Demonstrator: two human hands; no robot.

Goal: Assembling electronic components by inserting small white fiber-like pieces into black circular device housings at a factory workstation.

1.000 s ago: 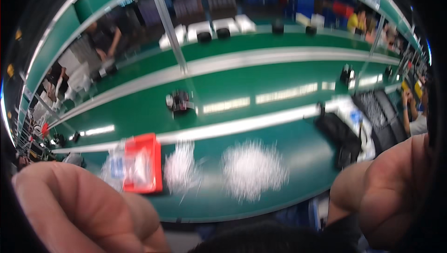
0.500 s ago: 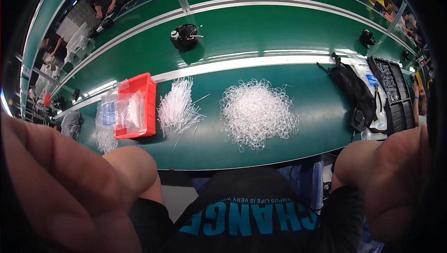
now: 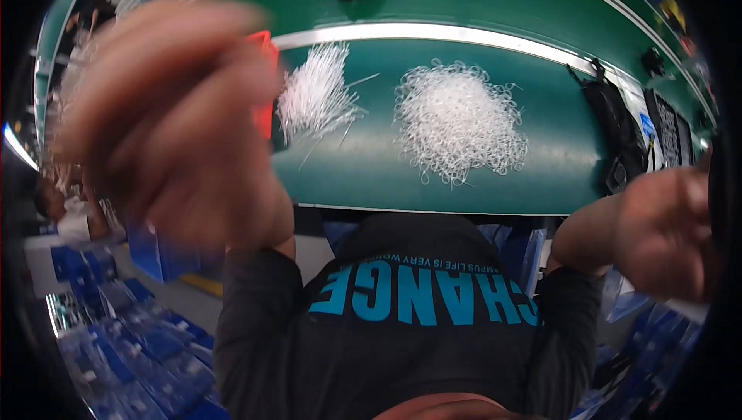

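Looped white strips [image 3: 462,125] — tangled heap; straight strips [image 3: 315,94] fanned beside. Left hand [image 3: 182,119] blurred, right hand [image 3: 663,231] — can't tell either grip.

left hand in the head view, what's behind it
Behind the left hand, part of a red bin shows past the hand's right edge, on the green table. The hand covers the rest of the bin, so any contents cannot be seen.

Hands [image 3: 178,119] blurred, left most, soft glare on green tabletop [image 3: 568,159], black vignetting, bowed edges
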